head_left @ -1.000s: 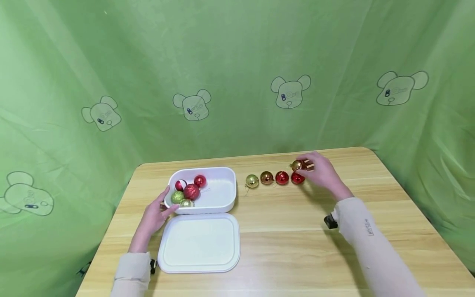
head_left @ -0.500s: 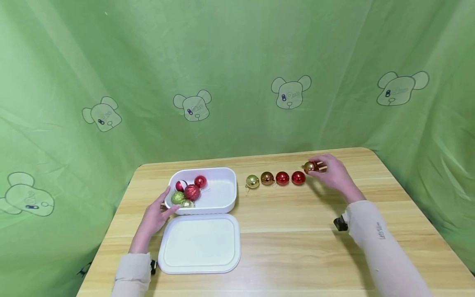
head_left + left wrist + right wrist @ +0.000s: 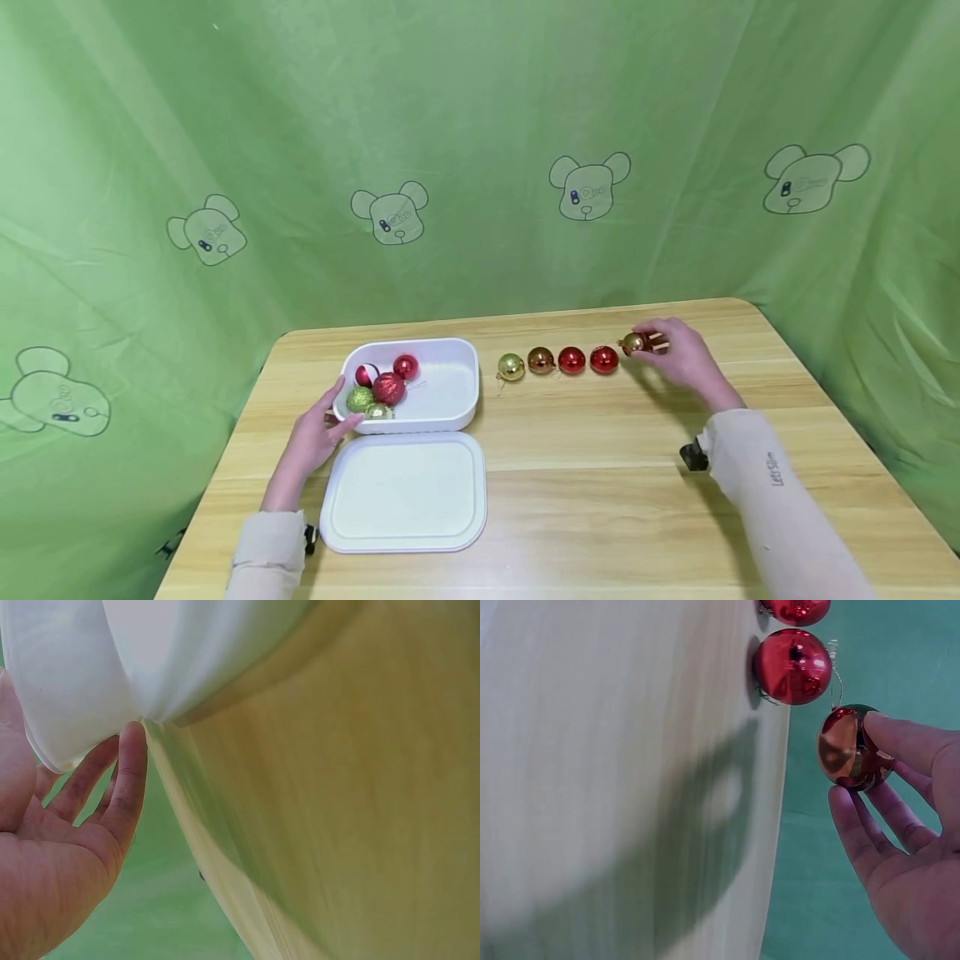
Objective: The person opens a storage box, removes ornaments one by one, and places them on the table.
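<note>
A person's right hand pinches a shiny copper-gold ornament between thumb and fingers, the grip closed to the ball's width, just beyond the right end of a row on the wooden table. Whether the ball touches the wood is not clear.

Just left of the grip sits a red ball, followed, farther left, by a second red ball, a copper ball and a pale gold ball. The lineup appears about half made: four placed, a fifth in hand and not yet released.

Well left of the grip, five more lie in a white box: a red-and-white ball, a smooth red ball, a textured red ball, a glittery green ball and a clear gold ball. These look to be what is left. At the box's far side from the grip, the left hand rests with fingers extended against it. The lid is off, flat on the near side.
</note>
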Demonstrator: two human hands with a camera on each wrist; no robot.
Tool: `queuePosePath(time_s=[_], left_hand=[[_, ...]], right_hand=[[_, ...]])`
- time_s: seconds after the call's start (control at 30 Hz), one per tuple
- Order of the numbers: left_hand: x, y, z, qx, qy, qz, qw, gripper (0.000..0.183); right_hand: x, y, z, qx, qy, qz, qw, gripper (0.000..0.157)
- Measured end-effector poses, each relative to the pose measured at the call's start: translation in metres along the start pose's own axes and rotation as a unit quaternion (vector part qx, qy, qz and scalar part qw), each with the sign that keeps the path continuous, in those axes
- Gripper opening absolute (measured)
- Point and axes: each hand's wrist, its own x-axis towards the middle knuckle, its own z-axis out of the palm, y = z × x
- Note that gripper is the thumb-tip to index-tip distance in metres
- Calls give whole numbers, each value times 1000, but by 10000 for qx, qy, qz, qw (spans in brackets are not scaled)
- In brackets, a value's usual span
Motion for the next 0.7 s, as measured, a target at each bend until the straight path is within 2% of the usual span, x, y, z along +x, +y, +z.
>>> queuePosePath(time_s=[0.43, 0.7], left_hand=[[0, -1, 1, -11, 68, 164, 9998, 85], [0, -2, 1, -15, 70, 46, 10000, 86]], right_hand=[[0, 13, 8, -118, -149, 84, 9998, 51], [0, 18, 14, 17, -100, 27, 9999, 50]])
